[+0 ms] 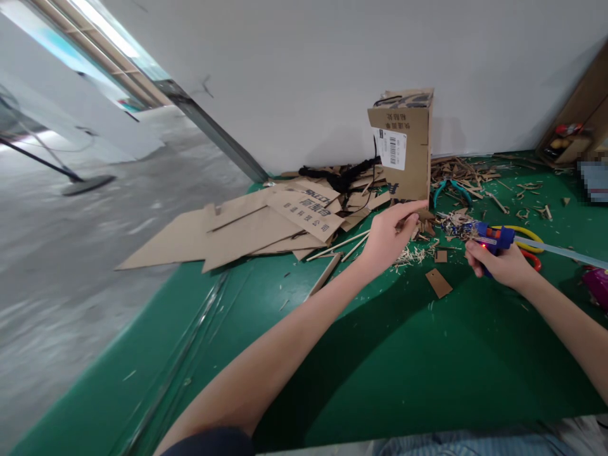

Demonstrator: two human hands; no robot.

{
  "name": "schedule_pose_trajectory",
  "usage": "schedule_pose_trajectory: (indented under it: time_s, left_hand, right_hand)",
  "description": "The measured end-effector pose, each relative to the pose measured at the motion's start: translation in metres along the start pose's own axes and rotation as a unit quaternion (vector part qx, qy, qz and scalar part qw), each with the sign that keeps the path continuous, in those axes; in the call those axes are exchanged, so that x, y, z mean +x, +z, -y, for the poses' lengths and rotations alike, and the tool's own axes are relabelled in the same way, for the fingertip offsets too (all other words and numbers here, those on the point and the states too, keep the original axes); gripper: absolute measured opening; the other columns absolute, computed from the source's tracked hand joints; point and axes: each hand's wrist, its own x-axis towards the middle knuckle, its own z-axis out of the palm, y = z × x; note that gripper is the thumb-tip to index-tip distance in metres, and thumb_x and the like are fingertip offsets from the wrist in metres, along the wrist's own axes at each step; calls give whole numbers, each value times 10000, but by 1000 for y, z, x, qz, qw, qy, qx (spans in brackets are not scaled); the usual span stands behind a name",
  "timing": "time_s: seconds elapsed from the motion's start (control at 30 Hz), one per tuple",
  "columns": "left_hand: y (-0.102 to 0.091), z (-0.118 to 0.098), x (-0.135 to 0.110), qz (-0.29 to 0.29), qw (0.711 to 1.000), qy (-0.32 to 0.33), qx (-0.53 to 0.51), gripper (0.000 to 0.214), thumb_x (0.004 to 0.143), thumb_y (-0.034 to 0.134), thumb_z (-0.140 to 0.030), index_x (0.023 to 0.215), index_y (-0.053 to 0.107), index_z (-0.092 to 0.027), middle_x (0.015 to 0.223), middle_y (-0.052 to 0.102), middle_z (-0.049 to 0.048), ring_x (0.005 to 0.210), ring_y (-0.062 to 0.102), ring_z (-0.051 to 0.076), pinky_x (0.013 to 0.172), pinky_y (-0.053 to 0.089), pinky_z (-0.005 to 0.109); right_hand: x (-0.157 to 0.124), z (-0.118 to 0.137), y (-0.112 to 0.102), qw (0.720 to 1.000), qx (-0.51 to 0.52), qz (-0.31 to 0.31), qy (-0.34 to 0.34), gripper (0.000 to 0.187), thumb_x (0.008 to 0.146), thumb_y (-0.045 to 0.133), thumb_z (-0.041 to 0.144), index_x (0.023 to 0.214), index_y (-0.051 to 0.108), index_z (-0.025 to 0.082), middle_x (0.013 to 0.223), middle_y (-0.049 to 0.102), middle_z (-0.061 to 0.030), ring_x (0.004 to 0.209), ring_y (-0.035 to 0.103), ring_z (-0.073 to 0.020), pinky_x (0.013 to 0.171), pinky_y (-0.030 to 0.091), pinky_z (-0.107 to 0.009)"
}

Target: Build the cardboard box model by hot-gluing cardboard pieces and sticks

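In my right hand (510,263) is a blue hot glue gun (498,237), its red light lit and a long pale glue stick (553,246) sticking out of its back. Its nozzle end points left and is crusted with dark scraps. My left hand (388,233) pinches a small brown cardboard piece (426,216) between thumb and fingers, close in front of the nozzle. Just behind that hand stands an upright cardboard box (411,152) with a white label. Two small cardboard rectangles (439,283) lie on the green table below the hands.
Flat cardboard sheets (251,221) are heaped on the left of the green table (361,373). Teal-handled pliers (452,185) lie among cardboard scraps behind the glue gun. Thin wooden sticks (337,246) rest left of my left hand. A white wall (308,76) rises behind.
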Motion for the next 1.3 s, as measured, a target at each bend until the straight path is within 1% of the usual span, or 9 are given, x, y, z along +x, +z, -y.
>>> schedule_pose_trajectory:
  time_s: [0.23, 0.37, 0.47, 0.6, 0.73, 0.93, 1.13, 1.3]
  left_hand:
    - [0, -2, 0, -2, 1000, -1, 8, 352, 963, 483, -181, 1243, 687, -242, 1059, 755, 80, 804, 705, 165, 641, 565, 275]
    - [0, -2, 0, 7, 1000, -6, 8, 352, 968, 478, -188, 1247, 684, -248, 1054, 752, 82, 813, 707, 175, 623, 559, 276]
    - [0, -3, -1, 3, 1000, -6, 8, 358, 975, 466, -184, 1253, 681, -251, 1047, 747, 85, 826, 709, 181, 627, 556, 281]
    - [-1, -2, -1, -1, 1000, -17, 9, 352, 982, 470, -192, 1258, 675, -267, 1033, 740, 77, 779, 707, 170, 613, 552, 278]
    - [-2, -2, 0, -6, 1000, -15, 20, 343, 986, 472, -190, 1247, 678, -272, 1017, 737, 70, 792, 702, 173, 640, 558, 290]
    - [-3, -4, 1, -23, 999, -10, 22, 328, 971, 482, -174, 1212, 692, -250, 1043, 732, 74, 871, 693, 180, 692, 564, 293]
    - [-2, -3, 1, -24, 1000, -13, -3, 321, 979, 468, -188, 1207, 685, -252, 1018, 725, 64, 782, 684, 148, 653, 560, 266]
    - [-2, -3, 1, -23, 1000, -15, -2, 325, 981, 462, -186, 1217, 679, -240, 1042, 719, 70, 776, 671, 137, 632, 546, 245]
  right_hand:
    - [0, -3, -1, 1000, -23, 16, -2, 496, 810, 630, 645, 600, 531, 207, 510, 531, 17, 463, 532, -116, 492, 468, -264]
    - [0, -3, 0, 1000, -19, 14, -4, 480, 795, 653, 630, 601, 518, 212, 523, 541, 16, 459, 530, -117, 487, 458, -267]
    - [0, -1, 0, 1000, -25, 14, 1, 485, 779, 659, 635, 587, 510, 215, 514, 533, 16, 453, 528, -119, 486, 454, -272]
    - [0, 2, 0, 999, -48, 21, 0, 493, 785, 639, 645, 579, 508, 217, 496, 525, 13, 456, 528, -127, 495, 456, -282]
    - [0, 1, -1, 998, -55, 22, 3, 493, 790, 627, 654, 590, 509, 219, 490, 528, 12, 465, 531, -132, 508, 459, -286]
    - [2, -5, -3, 998, -59, 32, 2, 471, 818, 624, 636, 623, 513, 222, 499, 535, 18, 469, 536, -134, 519, 467, -288]
    - [2, -7, -3, 999, -46, 27, -1, 449, 806, 649, 641, 682, 557, 220, 500, 545, 22, 453, 531, -136, 492, 464, -284]
    - [2, -11, -5, 999, -48, 20, 4, 459, 806, 651, 650, 677, 557, 220, 503, 551, 22, 469, 546, -138, 516, 474, -286]
